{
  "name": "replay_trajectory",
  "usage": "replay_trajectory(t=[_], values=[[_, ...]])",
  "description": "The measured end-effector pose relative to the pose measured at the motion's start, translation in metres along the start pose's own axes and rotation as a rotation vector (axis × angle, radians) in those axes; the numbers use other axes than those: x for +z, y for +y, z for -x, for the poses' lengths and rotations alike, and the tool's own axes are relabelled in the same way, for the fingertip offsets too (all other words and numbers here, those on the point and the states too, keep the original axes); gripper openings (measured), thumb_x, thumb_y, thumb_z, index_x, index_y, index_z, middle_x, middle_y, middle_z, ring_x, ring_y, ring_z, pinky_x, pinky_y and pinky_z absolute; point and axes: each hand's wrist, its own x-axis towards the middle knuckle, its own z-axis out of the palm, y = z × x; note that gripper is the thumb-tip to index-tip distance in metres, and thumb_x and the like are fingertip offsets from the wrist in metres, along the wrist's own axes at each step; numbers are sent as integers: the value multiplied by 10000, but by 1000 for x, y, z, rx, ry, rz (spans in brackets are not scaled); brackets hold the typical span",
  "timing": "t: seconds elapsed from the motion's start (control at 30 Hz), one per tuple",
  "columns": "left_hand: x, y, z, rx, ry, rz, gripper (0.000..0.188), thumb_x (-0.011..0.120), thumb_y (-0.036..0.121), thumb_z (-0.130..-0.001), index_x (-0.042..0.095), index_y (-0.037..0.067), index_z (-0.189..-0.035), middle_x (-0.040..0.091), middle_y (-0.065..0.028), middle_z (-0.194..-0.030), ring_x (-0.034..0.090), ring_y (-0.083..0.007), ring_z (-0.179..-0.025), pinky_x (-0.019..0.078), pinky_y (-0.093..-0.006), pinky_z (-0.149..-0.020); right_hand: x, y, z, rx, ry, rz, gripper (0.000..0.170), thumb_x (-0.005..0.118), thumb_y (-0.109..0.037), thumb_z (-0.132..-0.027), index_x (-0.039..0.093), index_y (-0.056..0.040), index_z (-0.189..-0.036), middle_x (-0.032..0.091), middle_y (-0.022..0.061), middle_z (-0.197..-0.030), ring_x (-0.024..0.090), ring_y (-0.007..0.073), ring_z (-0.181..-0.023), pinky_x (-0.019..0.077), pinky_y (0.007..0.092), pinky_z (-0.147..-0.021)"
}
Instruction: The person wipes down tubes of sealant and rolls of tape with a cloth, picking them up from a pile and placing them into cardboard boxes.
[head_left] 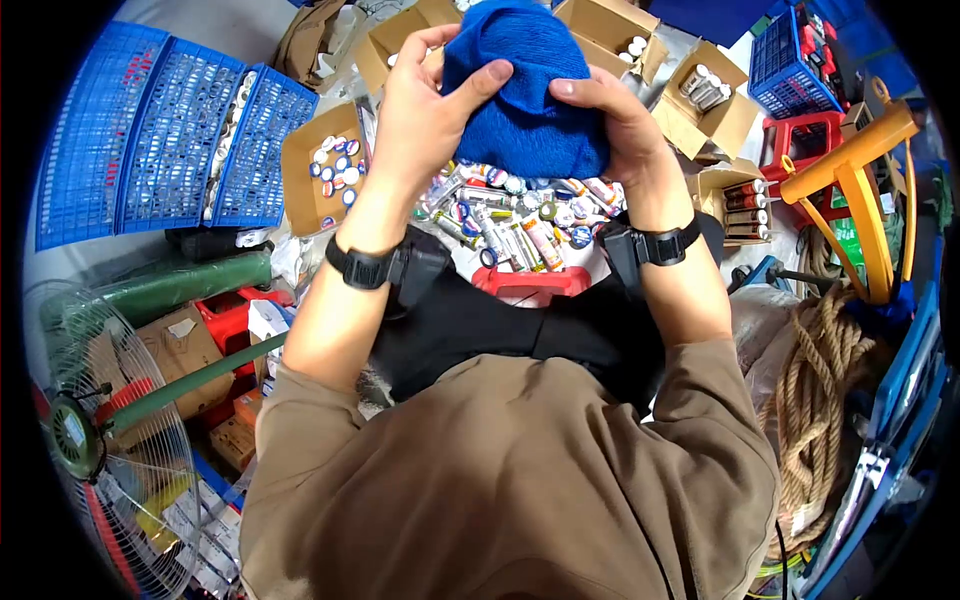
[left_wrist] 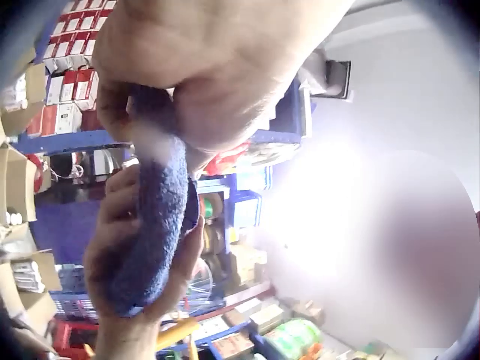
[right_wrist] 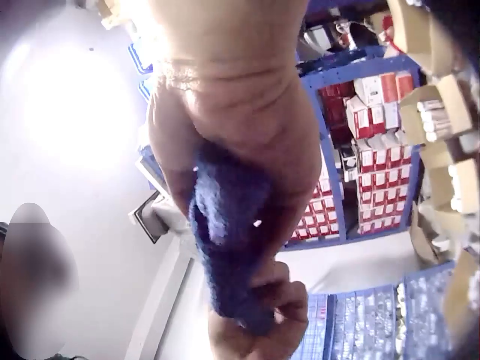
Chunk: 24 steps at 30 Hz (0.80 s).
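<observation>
A blue knitted cloth item (head_left: 525,110) is held up between both hands, above a heap of small tubes and round-capped containers (head_left: 520,225). The left hand (head_left: 425,120) grips its left side, thumb lying on the near face. On the right side the right hand (head_left: 625,125) pinches it, thumb on top and fingers behind. In the left wrist view the cloth (left_wrist: 161,225) is seen edge-on, between the left hand (left_wrist: 202,67) above and the right hand (left_wrist: 112,255) below. The right wrist view shows the cloth (right_wrist: 225,225) bunched under the right hand (right_wrist: 240,127), with the left hand (right_wrist: 270,322) beyond.
Blue crates (head_left: 180,130) stand at the left, beside an open carton of round caps (head_left: 325,170). More cartons (head_left: 705,95) sit beyond and to the right. A fan (head_left: 110,430) is at lower left; a yellow frame (head_left: 860,190) and coiled rope (head_left: 815,400) are at the right.
</observation>
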Motion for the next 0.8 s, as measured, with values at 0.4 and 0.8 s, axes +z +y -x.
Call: replay_trajectory(t=[0.4, 0.8], values=[[43, -305, -36, -599, -277, -611, 339, 703, 330, -844, 718, 10, -955, 728, -147, -904, 701, -248, -849, 534, -353, -788, -256, 9, -24, -264, 389, -308, 419, 547, -54, -864, 521, 63, -1265, 631, 176, -1220, 634, 307, -1105, 491, 461, -1031], [41, -587, 119, -992, -740, -1001, 676, 645, 300, -845, 442, -43, -1391, 588, -274, -1281, 578, -394, -1194, 467, -446, -1008, -293, 11, -11, -206, 604, -125, 491, 572, -67, -867, 475, 60, -1331, 613, 168, -1260, 611, 289, -1145, 462, 438, -1041]])
